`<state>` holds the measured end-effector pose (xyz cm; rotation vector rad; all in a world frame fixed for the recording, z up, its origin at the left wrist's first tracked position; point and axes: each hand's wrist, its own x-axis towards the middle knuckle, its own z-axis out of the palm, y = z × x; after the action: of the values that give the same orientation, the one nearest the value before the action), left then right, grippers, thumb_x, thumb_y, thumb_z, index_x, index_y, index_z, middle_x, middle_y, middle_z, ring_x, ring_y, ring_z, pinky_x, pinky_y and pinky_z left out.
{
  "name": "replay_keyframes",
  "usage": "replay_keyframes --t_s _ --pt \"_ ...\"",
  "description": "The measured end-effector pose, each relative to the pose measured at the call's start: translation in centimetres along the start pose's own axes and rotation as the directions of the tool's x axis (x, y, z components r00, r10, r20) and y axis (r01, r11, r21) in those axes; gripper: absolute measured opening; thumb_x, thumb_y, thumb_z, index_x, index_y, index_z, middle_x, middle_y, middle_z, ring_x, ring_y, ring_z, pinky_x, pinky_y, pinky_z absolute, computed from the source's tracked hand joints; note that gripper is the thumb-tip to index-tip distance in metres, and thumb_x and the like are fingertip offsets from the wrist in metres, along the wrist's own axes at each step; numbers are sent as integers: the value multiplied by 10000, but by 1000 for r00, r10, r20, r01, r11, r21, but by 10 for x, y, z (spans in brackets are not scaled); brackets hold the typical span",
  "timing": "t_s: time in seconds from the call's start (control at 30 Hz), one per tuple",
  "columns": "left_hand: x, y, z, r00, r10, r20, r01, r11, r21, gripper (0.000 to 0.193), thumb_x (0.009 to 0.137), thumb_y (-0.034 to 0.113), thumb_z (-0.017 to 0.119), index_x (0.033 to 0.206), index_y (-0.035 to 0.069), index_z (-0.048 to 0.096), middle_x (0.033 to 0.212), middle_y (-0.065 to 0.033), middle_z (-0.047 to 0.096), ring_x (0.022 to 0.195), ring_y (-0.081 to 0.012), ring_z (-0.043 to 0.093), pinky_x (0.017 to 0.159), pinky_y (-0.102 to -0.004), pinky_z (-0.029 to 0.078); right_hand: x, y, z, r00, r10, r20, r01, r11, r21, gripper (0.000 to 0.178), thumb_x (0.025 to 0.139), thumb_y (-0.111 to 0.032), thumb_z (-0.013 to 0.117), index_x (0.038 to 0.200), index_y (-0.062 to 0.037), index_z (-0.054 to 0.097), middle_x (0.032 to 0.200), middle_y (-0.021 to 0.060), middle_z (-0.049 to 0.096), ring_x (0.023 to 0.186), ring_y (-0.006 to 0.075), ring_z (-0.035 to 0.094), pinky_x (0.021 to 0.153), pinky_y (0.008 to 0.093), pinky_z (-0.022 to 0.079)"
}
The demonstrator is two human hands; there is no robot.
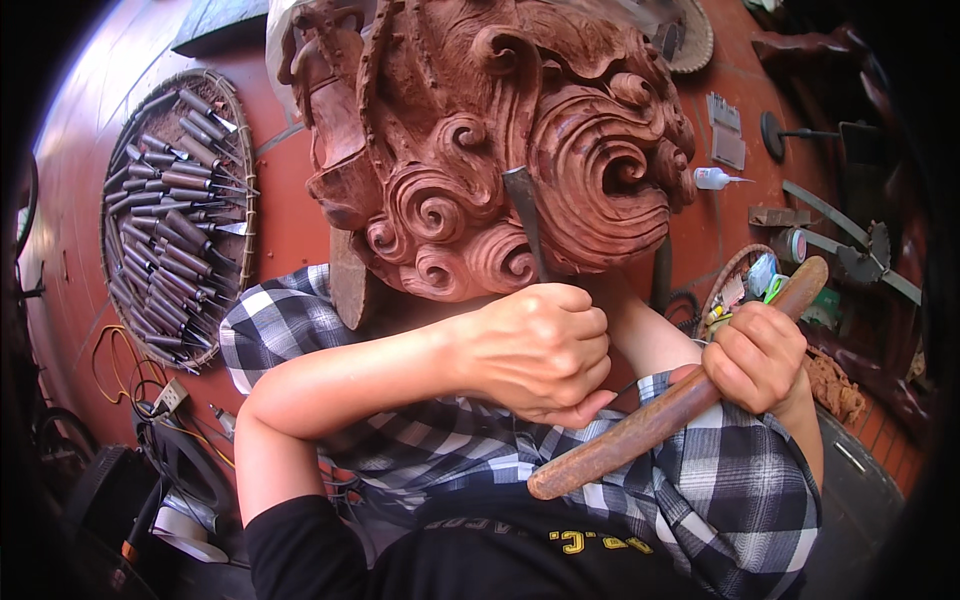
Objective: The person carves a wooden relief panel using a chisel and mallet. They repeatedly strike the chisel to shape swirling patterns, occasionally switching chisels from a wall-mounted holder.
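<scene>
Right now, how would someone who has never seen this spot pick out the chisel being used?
Start at the big reddish carved wood block covered in swirls. Below it, the left hand grips the chisel, its dark flat blade pointing up into the curls. Unlike the chisels lying in the round woven tray, it stands upright, alone.

A glossy reddish-brown tiled floor (285, 215) fills the scene, brightly lit with pale sheen at far left. On the left lies a round woven basket tray (240, 120) packed with dark-handled carving tools (170, 220). Near left, yellow and black cables (130, 385) coil. At far right sit a small white glue bottle (712, 178) and curved grey metal blades (850, 245).
</scene>
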<state>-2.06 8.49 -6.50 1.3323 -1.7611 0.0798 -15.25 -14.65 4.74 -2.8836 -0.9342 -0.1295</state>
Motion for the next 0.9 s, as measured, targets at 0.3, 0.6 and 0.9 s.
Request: replay_keyframes --t_s 0.3,0.6,0.9 --pt "2 -2 2 1000 -22 -2 22 1000 -18 315 822 311 644 598 107 557 616 -8 520 595 -155 524 568 -305 391 -8 4 0 986 -73 -147 17 938 -348 355 740 -63 865 814 -66 518 698 79 609 635 236 618 604 348 547" --pt "7 0 -3 997 -72 -19 71 995 -70 340 823 313 650 582 104 532 607 -24 492 604 -190 530 592 -331 402 -18 18 -5 958 -193 -212 106 925 -364 357 745 -40 861 814 -60 511 706 88 612 640 238 628 606 352 553" --pt "10 -2 -1 995 -72 -74 67 996 -66 283 805 325 663 612 133 587 585 23 490 515 -129 490 487 -288 353 -21 26 -11 942 -230 -242 142 932 -333 329 758 -2 830 837 -48 514 733 91 614 635 244 622 597 362 552"
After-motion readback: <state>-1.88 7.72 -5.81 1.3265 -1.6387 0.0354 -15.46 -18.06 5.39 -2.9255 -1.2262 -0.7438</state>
